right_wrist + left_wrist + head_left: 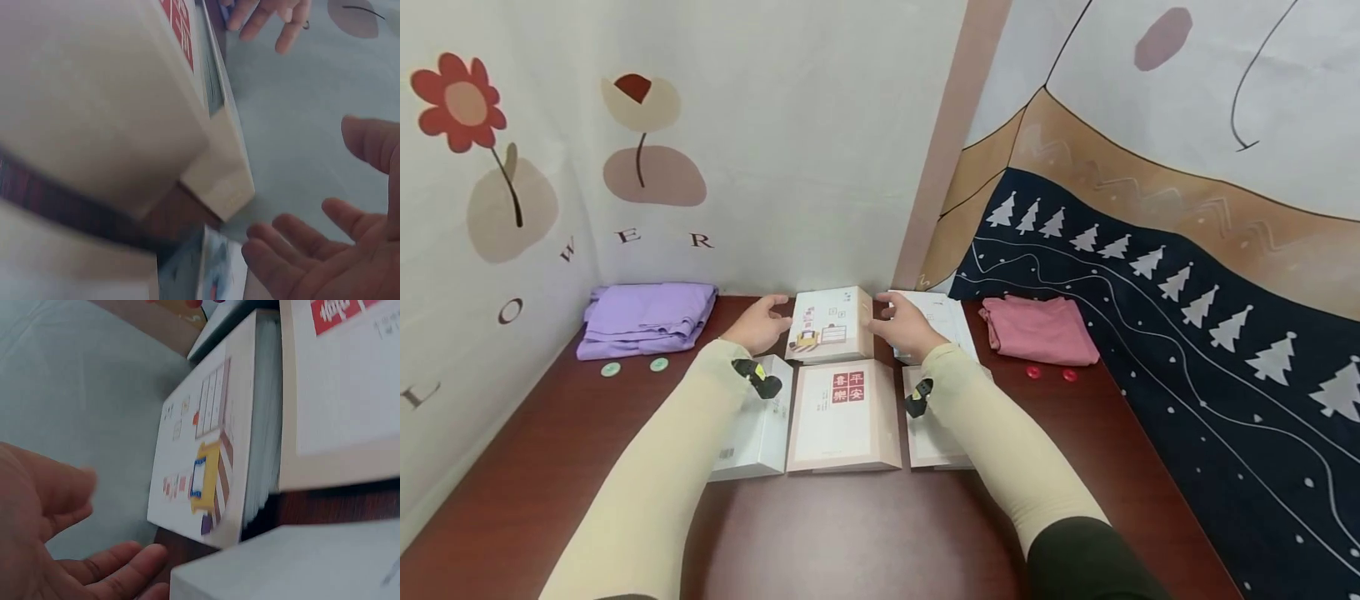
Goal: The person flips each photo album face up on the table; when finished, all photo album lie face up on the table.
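A thick white book (820, 317) with a small printed drawing lies in the back row, between my two hands. On its left my left hand (758, 327) is spread; in the left wrist view a gap parts the fingers (119, 572) from the cover. My right hand (910, 329) reaches to its right side, over another white book (951, 317). In the right wrist view the right fingers (300, 247) are apart and grip nothing. In front lies a book with red character squares (831, 429), flanked by a left book (771, 433) and a right book (928, 433), partly under my forearms.
Folded purple cloth (647, 317) lies at the back left, with two green buttons (658, 364) before it. Folded pink cloth (1037, 329) sits at the right, near two red buttons (1033, 372). Printed fabric (775, 167) hangs behind the brown table (850, 533).
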`<action>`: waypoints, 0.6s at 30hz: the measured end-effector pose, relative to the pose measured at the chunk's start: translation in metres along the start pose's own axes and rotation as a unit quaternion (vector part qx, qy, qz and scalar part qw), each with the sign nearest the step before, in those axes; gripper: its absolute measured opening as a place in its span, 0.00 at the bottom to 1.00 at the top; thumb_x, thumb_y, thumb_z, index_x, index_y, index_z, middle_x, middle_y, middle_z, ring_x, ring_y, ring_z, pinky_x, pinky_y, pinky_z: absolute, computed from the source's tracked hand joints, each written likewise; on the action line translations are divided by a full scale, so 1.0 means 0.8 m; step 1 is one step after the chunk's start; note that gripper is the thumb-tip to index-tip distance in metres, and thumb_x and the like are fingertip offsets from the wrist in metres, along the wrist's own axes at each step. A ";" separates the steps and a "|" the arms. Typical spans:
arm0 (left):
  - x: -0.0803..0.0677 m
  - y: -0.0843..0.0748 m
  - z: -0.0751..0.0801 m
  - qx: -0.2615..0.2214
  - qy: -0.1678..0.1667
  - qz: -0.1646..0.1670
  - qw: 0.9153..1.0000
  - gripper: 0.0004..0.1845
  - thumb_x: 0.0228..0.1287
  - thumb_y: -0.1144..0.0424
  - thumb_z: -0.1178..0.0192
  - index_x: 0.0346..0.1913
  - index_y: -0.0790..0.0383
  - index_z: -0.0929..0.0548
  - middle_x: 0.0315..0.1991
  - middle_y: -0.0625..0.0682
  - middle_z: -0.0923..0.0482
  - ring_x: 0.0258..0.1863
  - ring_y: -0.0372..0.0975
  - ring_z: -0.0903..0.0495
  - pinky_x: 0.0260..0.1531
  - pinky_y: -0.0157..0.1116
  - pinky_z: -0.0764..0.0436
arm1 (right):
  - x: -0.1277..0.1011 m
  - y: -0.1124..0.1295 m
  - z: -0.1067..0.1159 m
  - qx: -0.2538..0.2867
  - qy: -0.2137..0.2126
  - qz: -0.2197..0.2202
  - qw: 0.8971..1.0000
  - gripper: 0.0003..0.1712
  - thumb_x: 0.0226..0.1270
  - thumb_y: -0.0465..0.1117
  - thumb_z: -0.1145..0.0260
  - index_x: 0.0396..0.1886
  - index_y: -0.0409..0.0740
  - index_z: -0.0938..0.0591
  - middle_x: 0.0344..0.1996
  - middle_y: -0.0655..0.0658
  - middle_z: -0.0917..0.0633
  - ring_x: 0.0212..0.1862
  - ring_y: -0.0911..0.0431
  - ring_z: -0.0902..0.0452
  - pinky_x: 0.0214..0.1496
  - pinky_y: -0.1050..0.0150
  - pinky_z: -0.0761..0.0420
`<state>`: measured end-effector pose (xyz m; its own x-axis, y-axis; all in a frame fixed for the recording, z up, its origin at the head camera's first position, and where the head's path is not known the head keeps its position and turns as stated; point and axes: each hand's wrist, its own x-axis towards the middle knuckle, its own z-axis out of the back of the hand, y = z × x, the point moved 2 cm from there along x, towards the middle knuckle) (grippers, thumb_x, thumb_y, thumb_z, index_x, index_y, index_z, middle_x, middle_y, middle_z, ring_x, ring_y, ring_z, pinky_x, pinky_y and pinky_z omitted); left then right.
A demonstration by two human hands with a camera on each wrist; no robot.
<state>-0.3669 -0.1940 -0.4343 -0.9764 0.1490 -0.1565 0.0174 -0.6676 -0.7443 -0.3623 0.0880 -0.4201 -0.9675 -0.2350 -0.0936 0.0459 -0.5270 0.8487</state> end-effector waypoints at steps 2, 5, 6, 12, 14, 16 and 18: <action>0.003 0.004 0.001 0.016 0.017 0.008 1.000 0.35 0.81 0.61 0.51 0.84 0.67 0.47 0.74 0.74 0.35 0.74 0.63 0.32 0.75 0.60 0.35 | 0.003 0.004 -0.009 -0.009 0.014 0.004 1.000 0.41 0.75 0.47 0.31 0.82 0.45 0.35 0.71 0.32 0.24 0.70 0.40 0.26 0.71 0.45 0.24; 0.006 0.009 0.001 0.042 0.042 0.019 0.998 0.36 0.80 0.64 0.51 0.84 0.66 0.49 0.76 0.73 0.36 0.73 0.61 0.31 0.76 0.59 0.35 | 0.006 0.007 -0.021 -0.017 0.038 -0.003 0.999 0.41 0.74 0.48 0.30 0.82 0.48 0.35 0.72 0.33 0.25 0.73 0.41 0.28 0.74 0.45 0.27; 0.006 0.012 0.000 0.039 0.049 0.028 0.998 0.36 0.80 0.64 0.50 0.84 0.65 0.50 0.76 0.73 0.36 0.70 0.61 0.29 0.73 0.59 0.32 | 0.007 0.008 -0.024 -0.015 0.044 -0.007 0.999 0.42 0.73 0.48 0.29 0.82 0.49 0.34 0.73 0.33 0.27 0.74 0.40 0.30 0.76 0.45 0.28; 0.007 0.017 -0.003 0.009 0.070 0.046 0.996 0.39 0.77 0.69 0.50 0.85 0.63 0.53 0.73 0.70 0.36 0.49 0.53 0.24 0.41 0.42 0.23 | 0.014 0.010 -0.041 0.009 0.068 -0.023 0.997 0.44 0.71 0.45 0.27 0.83 0.48 0.36 0.78 0.31 0.33 0.80 0.39 0.37 0.79 0.45 0.34; 0.009 0.015 -0.003 0.028 0.072 0.033 0.996 0.41 0.72 0.71 0.49 0.85 0.65 0.51 0.73 0.68 0.35 0.51 0.51 0.25 0.41 0.39 0.25 | 0.015 0.009 -0.044 0.016 0.067 -0.028 0.997 0.45 0.71 0.44 0.27 0.83 0.48 0.36 0.78 0.31 0.33 0.79 0.39 0.37 0.79 0.45 0.33; 0.011 0.012 -0.003 0.040 0.080 0.025 0.996 0.43 0.66 0.74 0.49 0.84 0.66 0.50 0.73 0.67 0.35 0.49 0.51 0.25 0.35 0.38 0.26 | 0.015 0.008 -0.046 0.022 0.067 -0.037 0.997 0.45 0.71 0.45 0.27 0.83 0.49 0.37 0.78 0.31 0.33 0.79 0.39 0.37 0.79 0.45 0.33; 0.010 0.008 -0.002 0.059 0.086 0.017 0.994 0.46 0.61 0.75 0.48 0.84 0.66 0.49 0.74 0.66 0.35 0.48 0.51 0.26 0.35 0.38 0.27 | 0.015 0.007 -0.047 0.023 0.066 -0.047 0.996 0.46 0.71 0.45 0.27 0.84 0.51 0.37 0.79 0.33 0.34 0.79 0.40 0.37 0.79 0.44 0.34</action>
<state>-0.3741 -0.1958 -0.4416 -0.9240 0.2416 -0.2964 0.0138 -0.7536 -0.6572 -0.3642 0.0516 -0.4363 -0.9254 -0.2938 -0.2395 -0.0583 -0.5140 0.8558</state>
